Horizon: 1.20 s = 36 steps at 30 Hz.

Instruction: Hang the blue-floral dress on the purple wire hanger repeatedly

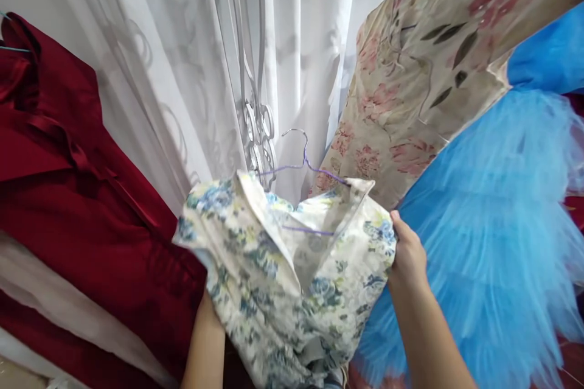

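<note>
White curtains (314, 24) hang beyond my right hand (409, 255), which grips the floral garment (274, 310) leftward of it: prob light, floppy, best held by the shoulders (371, 212), and from here I can't tell about my hidden left hand.

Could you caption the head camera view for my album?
Floral garment on a purple hanger, right grip holding its edge, left grip hidden behind it; red garment left, blue dress right.

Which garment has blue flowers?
The white V-necked garment on the purple wire hanger, in the right hand; the beige garment has pink flowers; the dark red garment and blue tulle garment show no print.
</note>
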Available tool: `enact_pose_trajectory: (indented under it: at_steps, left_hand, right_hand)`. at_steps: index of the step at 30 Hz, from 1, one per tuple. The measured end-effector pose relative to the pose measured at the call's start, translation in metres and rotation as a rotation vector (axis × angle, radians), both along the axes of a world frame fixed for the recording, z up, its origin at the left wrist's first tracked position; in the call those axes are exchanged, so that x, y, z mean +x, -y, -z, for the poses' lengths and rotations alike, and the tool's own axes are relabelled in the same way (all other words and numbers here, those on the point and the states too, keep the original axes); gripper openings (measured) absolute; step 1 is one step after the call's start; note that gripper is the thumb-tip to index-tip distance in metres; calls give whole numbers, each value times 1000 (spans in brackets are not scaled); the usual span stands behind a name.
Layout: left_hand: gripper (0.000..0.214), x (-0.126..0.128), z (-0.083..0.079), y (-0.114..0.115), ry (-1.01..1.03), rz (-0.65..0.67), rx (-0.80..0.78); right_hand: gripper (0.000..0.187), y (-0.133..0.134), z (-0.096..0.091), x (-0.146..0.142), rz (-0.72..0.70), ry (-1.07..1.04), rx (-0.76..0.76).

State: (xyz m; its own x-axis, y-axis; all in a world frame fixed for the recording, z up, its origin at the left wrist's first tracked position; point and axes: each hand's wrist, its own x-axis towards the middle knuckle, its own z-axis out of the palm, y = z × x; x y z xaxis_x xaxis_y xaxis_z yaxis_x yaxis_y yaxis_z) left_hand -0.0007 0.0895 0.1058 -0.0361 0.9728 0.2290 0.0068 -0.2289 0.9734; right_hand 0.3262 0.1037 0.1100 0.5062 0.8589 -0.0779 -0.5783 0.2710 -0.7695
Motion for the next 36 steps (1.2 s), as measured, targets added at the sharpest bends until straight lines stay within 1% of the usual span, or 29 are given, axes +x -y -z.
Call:
enact_pose_trajectory:
  at_steps: [1,2,3,4,5,7,9,10,11,13,14,15,16,17,18,19,20,21,22,24,26,27,28,29,31,32,33,34,36]
  left_hand:
    - [76,-9,11,11,80,-44,-38]
    - [76,-17,23,22,228,-67,-89]
    - [73,-24,35,31,397,-88,-148]
    - [69,-28,47,39,520,-124,-208]
    - [66,-30,59,45,586,-172,-262]
    - [65,-29,79,54,534,-286,-332]
    - [63,-23,92,59,402,-370,-368]
    - [58,-19,96,61,352,-395,-373]
    - [53,-15,100,64,321,-409,-372]
    - [47,-7,103,69,303,-438,-361]
    - [45,-4,104,72,299,-453,-356]
    - [44,-2,105,74,292,-459,-357]
    - [44,-1,105,77,284,-453,-364]
    - [44,0,105,78,276,-440,-375]
    - [44,0,105,79,269,-416,-388]
    - [44,-1,104,80,265,-387,-398]
    - [44,-2,104,79,265,-363,-405]
    - [44,-4,104,79,267,-349,-410]
    - [44,-6,104,79,269,-341,-413]
    - [44,-10,105,79,262,-351,-419]
    - [42,-12,106,82,236,-389,-414]
    - [42,-12,107,84,212,-426,-380]
    - [43,-11,109,87,178,-500,-311]
    - [46,-8,110,90,132,-609,-206]
    - [48,2,112,95,2,-826,65]
    - [45,9,113,95,-83,-858,171]
    - [40,17,114,94,-171,-803,224]
    - [34,26,115,91,-250,-669,221]
    - [27,46,115,82,-338,-350,134]
  right_hand:
    - [22,-4,-6,-1,26,21,32]
    - [23,-8,-12,-5,21,46,62]
    - [24,-11,-18,-10,-7,73,84]
    - [25,-13,-23,-16,-42,102,97]
    - [27,-15,-26,-21,-73,132,103]
    - [30,-15,-27,-27,-114,213,100]
    - [32,-13,-22,-26,-95,353,107]
    - [33,-10,-17,-25,-33,448,124]
    - [35,-6,-11,-24,69,550,144]
    - [38,7,3,-30,337,715,180]
    - [35,15,12,-37,426,769,184]
    - [30,23,21,-47,423,817,177]
    - [24,32,31,-59,323,861,163]
    - [24,40,41,-73,111,916,146]
    - [26,45,51,-88,-153,965,129]
    - [27,49,60,-102,-379,995,111]
    - [28,50,68,-116,-541,1008,92]
    - [28,49,74,-127,-622,1009,75]
    - [27,47,79,-136,-636,1006,59]
    - [26,38,84,-147,-618,990,38]
    - [25,30,85,-149,-662,946,34]
    - [25,28,85,-148,-701,916,31]
    - [26,28,85,-146,-735,884,24]
    - [28,29,85,-144,-759,855,12]
    - [31,35,85,-139,-789,809,-21]
    - [32,39,85,-137,-809,784,-37]
    - [32,44,84,-135,-835,761,-48]
    - [31,48,83,-133,-864,740,-55]
    - [28,56,79,-130,-913,706,-63]
